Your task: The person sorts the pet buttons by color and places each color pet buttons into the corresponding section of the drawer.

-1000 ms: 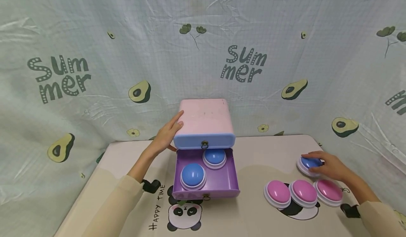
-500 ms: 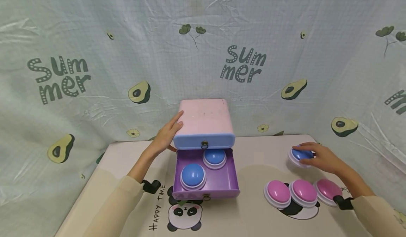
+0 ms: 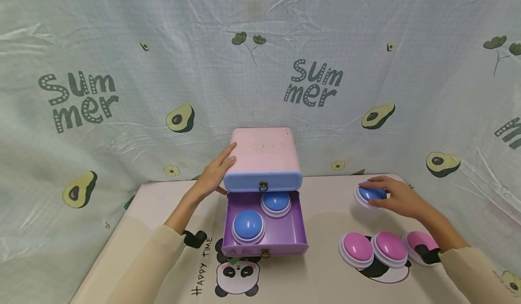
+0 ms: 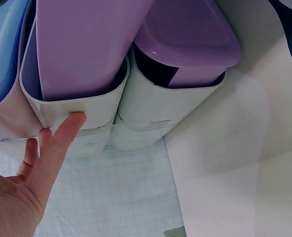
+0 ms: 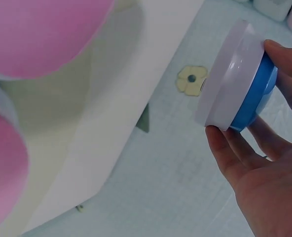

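My right hand grips a round push button with a blue dome and white base, raised over the table's right side. In the right wrist view, thumb and fingers span the white rim of this push button, which is tipped on its side. My left hand lies along the left side of a small drawer cabinet with a pink top; its fingers are straight. Below the blue upper drawer, a purple drawer is pulled out. Two blue push buttons sit inside it.
Three pink push buttons stand in a row at the front right, the rightmost partly behind the right wrist strap. The table has a panda print. A patterned curtain hangs behind the cabinet.
The right hand has lifted the blue push button off the table and carried it leftward and slightly back. The left hand and the drawer have stayed where they were.
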Motion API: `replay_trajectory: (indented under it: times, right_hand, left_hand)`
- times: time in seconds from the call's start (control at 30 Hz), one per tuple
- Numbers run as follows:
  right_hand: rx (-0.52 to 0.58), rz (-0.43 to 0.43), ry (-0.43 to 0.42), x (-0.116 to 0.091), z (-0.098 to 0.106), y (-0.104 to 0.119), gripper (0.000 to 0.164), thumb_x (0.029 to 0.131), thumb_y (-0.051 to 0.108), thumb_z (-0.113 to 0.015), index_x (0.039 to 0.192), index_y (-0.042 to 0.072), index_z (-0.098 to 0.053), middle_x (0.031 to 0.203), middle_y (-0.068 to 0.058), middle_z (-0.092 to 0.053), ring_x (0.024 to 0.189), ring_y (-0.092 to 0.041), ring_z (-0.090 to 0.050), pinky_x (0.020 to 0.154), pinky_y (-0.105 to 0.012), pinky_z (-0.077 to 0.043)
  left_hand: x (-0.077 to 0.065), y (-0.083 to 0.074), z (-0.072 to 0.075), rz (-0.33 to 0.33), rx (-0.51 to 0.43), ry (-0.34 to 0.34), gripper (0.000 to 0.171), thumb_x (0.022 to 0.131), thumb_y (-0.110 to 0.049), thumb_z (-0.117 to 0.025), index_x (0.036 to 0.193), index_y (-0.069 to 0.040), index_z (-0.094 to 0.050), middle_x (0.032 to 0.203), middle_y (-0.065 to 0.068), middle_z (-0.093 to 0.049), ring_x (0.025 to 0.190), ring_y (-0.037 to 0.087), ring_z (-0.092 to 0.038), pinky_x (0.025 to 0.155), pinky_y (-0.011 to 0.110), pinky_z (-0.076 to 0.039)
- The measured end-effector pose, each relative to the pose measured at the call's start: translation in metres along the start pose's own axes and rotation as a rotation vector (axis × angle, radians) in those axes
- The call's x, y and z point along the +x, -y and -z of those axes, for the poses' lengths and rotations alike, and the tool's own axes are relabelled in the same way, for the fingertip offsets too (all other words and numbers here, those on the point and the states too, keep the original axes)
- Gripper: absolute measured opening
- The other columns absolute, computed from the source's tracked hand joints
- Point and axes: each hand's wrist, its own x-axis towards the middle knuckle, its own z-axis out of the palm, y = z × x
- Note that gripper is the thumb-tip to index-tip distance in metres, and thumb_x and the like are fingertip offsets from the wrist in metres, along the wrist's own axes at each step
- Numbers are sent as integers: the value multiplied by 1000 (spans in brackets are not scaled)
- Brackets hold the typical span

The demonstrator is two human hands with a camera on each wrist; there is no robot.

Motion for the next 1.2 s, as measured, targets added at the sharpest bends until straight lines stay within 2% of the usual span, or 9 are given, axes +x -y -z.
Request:
replay_trajectory:
  times: [0.2, 0.43, 0.63, 0.97, 1.2]
  right_hand:
    - [-13, 37, -6, 10, 1, 20, 47, 87, 23, -82, 131, 10, -72, 135, -28, -63, 121, -53, -59, 93, -68, -56]
    - [-11, 104, -7, 21, -2, 39, 46, 87, 22, -82, 131, 12, -72, 134, -24, -64, 119, -48, -62, 94, -66, -57]
    - [4, 124, 12, 31, -4, 57, 47, 87, 21, -81, 133, 15, -71, 136, -24, -63, 121, -50, -61, 93, -66, -58]
    - [41, 188, 50, 42, -8, 94, 47, 88, 25, -82, 134, 21, -72, 137, -16, -63, 122, -39, -63, 94, -55, -61]
    - [51, 227, 87, 46, -11, 117, 46, 90, 27, -80, 135, 27, -70, 139, -12, -62, 125, -38, -60, 95, -54, -59]
  left_hand:
    - [1, -1, -1, -2, 9, -3, 59, 107, -55, -42, 162, -49, -23, 174, 8, -18, 133, 56, -50, 60, 56, -65]
    - [2, -2, -1, -8, 11, 1, 59, 107, -55, -42, 162, -48, -23, 174, 8, -19, 134, 56, -49, 58, 53, -65]
    - [2, -3, -1, -5, 3, 1, 59, 107, -53, -43, 162, -48, -22, 174, 7, -18, 134, 56, -49, 60, 58, -64]
    - [1, -2, -2, -3, -3, 2, 59, 107, -54, -42, 162, -48, -23, 173, 8, -20, 130, 56, -52, 60, 56, -64]
    - [1, -2, -1, -3, -3, -1, 59, 106, -55, -42, 162, -49, -23, 173, 9, -20, 129, 56, -53, 60, 57, -64]
